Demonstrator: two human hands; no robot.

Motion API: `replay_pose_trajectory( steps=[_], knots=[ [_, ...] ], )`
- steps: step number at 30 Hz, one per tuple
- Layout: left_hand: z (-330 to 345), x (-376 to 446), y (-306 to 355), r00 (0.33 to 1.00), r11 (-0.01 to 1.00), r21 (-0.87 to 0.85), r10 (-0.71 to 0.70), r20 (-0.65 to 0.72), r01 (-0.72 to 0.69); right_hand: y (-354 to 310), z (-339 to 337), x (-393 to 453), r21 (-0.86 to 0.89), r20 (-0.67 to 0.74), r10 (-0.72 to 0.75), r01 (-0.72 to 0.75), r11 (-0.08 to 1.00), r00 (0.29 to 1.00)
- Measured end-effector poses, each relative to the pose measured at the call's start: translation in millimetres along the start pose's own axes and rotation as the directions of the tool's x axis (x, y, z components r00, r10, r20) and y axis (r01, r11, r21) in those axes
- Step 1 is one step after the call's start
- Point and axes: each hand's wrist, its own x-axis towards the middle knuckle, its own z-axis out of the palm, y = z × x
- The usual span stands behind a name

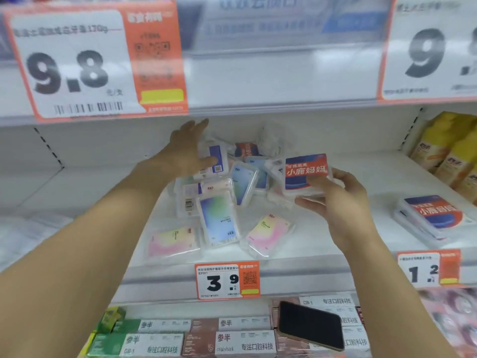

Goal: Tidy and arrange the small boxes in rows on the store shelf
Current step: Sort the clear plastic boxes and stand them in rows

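Head view: small clear boxes (219,202) heaped loose mid-shelf on the white store shelf (322,244); a dark phone (311,324) lies on cartons below, yellow packs (449,148) at right. Left hand (185,151), fingers spread, rests on the heap's back; right hand (338,200) pinches a red-blue box (304,174) beside it. Price tags (227,280) read 3.9, 1.2, 9.8.
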Motion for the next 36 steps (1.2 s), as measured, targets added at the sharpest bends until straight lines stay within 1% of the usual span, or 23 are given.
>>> replay_pose_trajectory(
  steps=[1, 2, 3, 7, 9, 10, 12, 13, 14, 16, 17, 19, 20, 22, 23, 24, 26, 28, 29, 31, 33, 35, 36],
  knots=[
    [4.0, 2.4, -3.2, 0.998, 0.996, 0.091, -0.008, 0.070, 0.001, 1.5, -1.2, -2.3, 0.005, -0.002, 0.004, -0.004, 1.000, 1.000],
    [8.3, 3.2, -5.8, 0.995, 0.991, 0.133, -0.010, 0.095, -0.003, 3.8, -2.6, -4.5, 0.010, -0.003, 0.010, -0.010, 1.000, 1.000],
    [11.1, 3.2, -7.6, 0.997, 0.991, 0.136, -0.004, 0.081, -0.007, 6.2, -3.6, -7.0, 0.011, -0.003, 0.017, -0.017, 1.000, 1.000],
    [5.5, -6.3, -5.5, 0.995, 1.000, 0.012, -0.023, -0.097, 0.024, 7.8, -4.7, -13.3, -0.006, 0.018, -0.002, 0.002, 1.000, 1.000],
    [1.4, -19.3, -1.6, 0.973, 0.997, -0.061, 0.031, -0.228, -0.047, 6.9, -7.6, -13.6, -0.001, 0.014, -0.012, 0.012, 1.000, 1.000],
    [0.7, -28.0, 2.9, 0.941, 0.988, -0.103, 0.076, -0.330, -0.116, 6.5, -9.7, -14.1, 0.004, 0.011, -0.011, 0.011, 1.000, 1.000],
    [-0.5, -48.1, 20.7, 0.826, 0.946, -0.113, 0.202, -0.527, -0.303, 5.4, -15.0, -15.7, 0.012, -0.007, -0.004, 0.004, 1.000, 1.000],
    [-0.8, -56.9, 32.9, 0.787, 0.924, -0.106, 0.247, -0.565, -0.366, 3.9, -17.7, -16.3, 0.024, -0.023, -0.004, 0.004, 1.000, 1.000],
    [-0.1, -64.7, 47.3, 0.782, 0.912, -0.113, 0.269, -0.563, -0.395, 1.3, -21.2, -17.3, 0.040, -0.042, -0.007, 0.009, 0.999, 0.999],
    [7.9, -78.8, 79.2, 0.808, 0.899, -0.155, 0.278, -0.519, -0.409, -7.1, -31.8, -19.0, 0.062, -0.097, -0.028, 0.034, 0.998, 0.995],
    [15.4, -86.2, 96.5, 0.815, 0.890, -0.183, 0.279, -0.507, -0.418, -13.0, -39.2, -20.1, 0.054, -0.132, -0.047, 0.055, 0.997, 0.990],
    [35.6, -101.8, 135.4, 0.801, 0.860, -0.210, 0.309, -0.513, -0.466, -21.7, -60.1, -20.2, -0.006, -0.239, -0.124, 0.126, 0.992, 0.963],
    [46.8, -108.1, 154.6, 0.794, 0.839, -0.228, 0.328, -0.512, -0.494, -25.1, -71.8, -20.1, -0.064, -0.308, -0.194, 0.183, 0.981, 0.931],
    [70.0, -114.1, 190.0, 0.792, 0.785, -0.301, 0.357, -0.494, -0.542, -30.5, -94.3, -20.1, -0.263, -0.418, -0.383, 0.294, 0.919, 0.824],
    [80.8, -114.1, 205.9, 0.793, 0.762, -0.333, 0.367, -0.486, -0.556, -32.8, -105.0, -20.6, -0.370, -0.433, -0.470, 0.324, 0.871, 0.769],
    [91.3, -113.0, 219.8, 0.801, 0.750, -0.360, 0.366, -0.473, -0.555, -35.4, -114.4, -21.9, -0.452, -0.431, -0.530, 0.334, 0.827, 0.730],
    [112.7, -110.8, 242.5, 0.832, 0.748, -0.401, 0.362, -0.420, -0.528, -38.9, -133.8, -21.4, -0.536, -0.416, -0.576, 0.322, 0.780, 0.703],
    [134.8, -110.8, 257.7, 0.859, 0.769, -0.392, 0.406, -0.311, -0.505, -42.4, -147.7, -19.8, -0.564, -0.406, -0.560, 0.285, 0.775, 0.722],
    [145.1, -111.8, 262.8, 0.867, 0.784, -0.371, 0.444, -0.225, -0.498, -42.7, -153.4, -17.4, -0.582, -0.397, -0.536, 0.247, 0.775, 0.745],
    [161.2, -115.3, 268.1, 0.860, 0.809, -0.313, 0.507, -0.062, -0.499, -40.9, -165.4, -11.7, -0.641, -0.379, -0.476, 0.146, 0.754, 0.793],
    [169.5, -116.9, 269.2, 0.837, 0.806, -0.272, 0.547, -0.001, -0.526, -38.6, -178.5, -6.2, -0.698, -0.386, -0.413, 0.031, 0.716, 0.825],
    [170.7, -114.5, 270.4, 0.833, 0.800, -0.290, 0.553, 0.017, -0.525, -38.2, -186.7, -3.7, -0.725, -0.380, -0.329, -0.058, 0.686, 0.864],
    [170.4, -111.9, 271.2, 0.838, 0.804, -0.310, 0.545, 0.039, -0.508, -38.2, -187.6, -4.0, -0.742, -0.351, -0.277, -0.085, 0.665, 0.894]
  ],
)
